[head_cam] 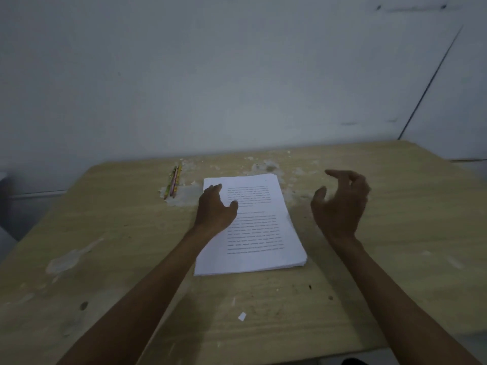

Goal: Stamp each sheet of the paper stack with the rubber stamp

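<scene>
Scrap (242, 316): small white bit on the tabletop (395, 272), nearest the viewer
Stack (263, 233): printed sheets lying flat mid-tabletop
Left hand (214, 206): flat on the stack's far-left part; fingers straight — pressing the top sheet
Right hand (340, 204): raised just right of the stack; fingers loosely curled, apart, holding nothing
Pencils (172, 184): two, side by side — beyond the stack's left corner

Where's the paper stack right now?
Head view: the paper stack lies mid-table, the left hand resting on its left edge, the right hand raised beside it.
</scene>
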